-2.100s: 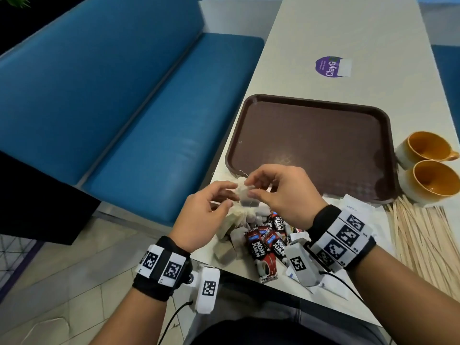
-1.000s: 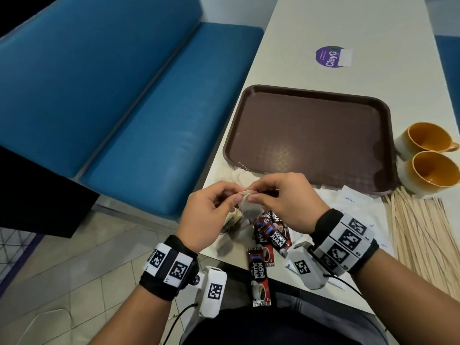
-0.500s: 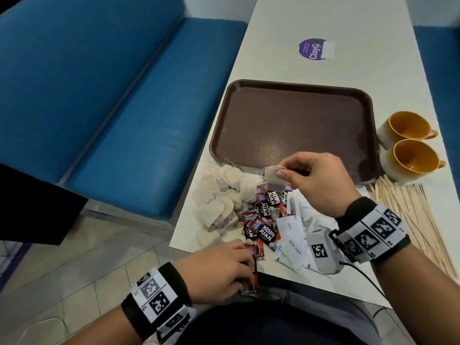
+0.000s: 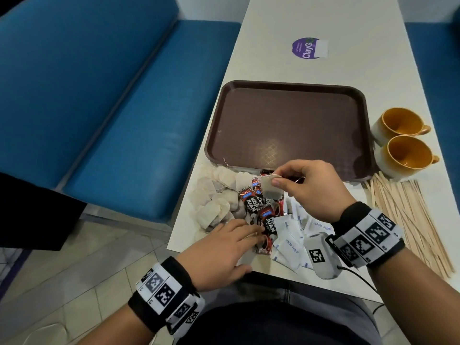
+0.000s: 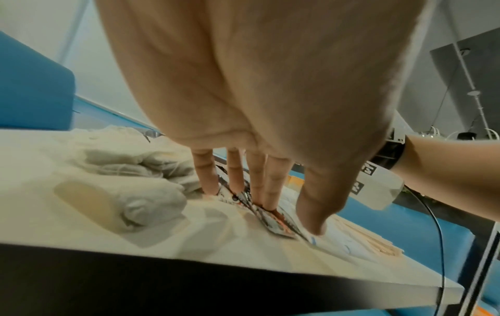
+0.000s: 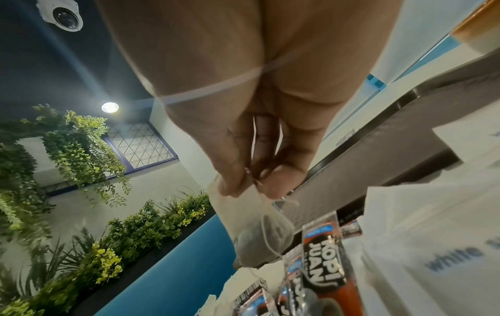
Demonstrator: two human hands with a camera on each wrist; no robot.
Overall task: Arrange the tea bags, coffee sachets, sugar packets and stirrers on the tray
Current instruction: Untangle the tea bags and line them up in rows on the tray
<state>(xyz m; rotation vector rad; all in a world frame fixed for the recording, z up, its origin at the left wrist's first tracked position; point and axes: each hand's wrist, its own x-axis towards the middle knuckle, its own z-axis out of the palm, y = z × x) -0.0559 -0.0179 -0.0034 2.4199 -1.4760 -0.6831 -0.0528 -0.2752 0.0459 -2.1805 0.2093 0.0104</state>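
My right hand (image 4: pixel 280 179) pinches a tea bag (image 4: pixel 271 189) by its top corner, lifted just above the pile near the front rim of the brown tray (image 4: pixel 288 120). In the right wrist view thumb and forefinger pinch the tea bag (image 6: pixel 257 226), which hangs down. My left hand (image 4: pixel 249 232) lies flat with straight fingers (image 5: pixel 235 177) pressing a red and black coffee sachet (image 4: pixel 262 242) onto the table's front edge. More tea bags (image 4: pixel 214 197) lie heaped left, coffee sachets (image 4: pixel 251 202) in the middle, white sugar packets (image 4: pixel 291 240) right. Wooden stirrers (image 4: pixel 408 215) lie at the far right.
Two orange-lined mugs (image 4: pixel 400 140) stand right of the tray. A purple sticker (image 4: pixel 307 49) is on the white table (image 4: pixel 311 18) beyond it. A blue bench (image 4: pixel 124 100) runs along the left, and the table edge is right at my lap.
Both hands worked one tea bag together; then the left hand dropped to my lap for a fallen coffee sachet and now presses it on the table. The right hand keeps the tea bag raised.
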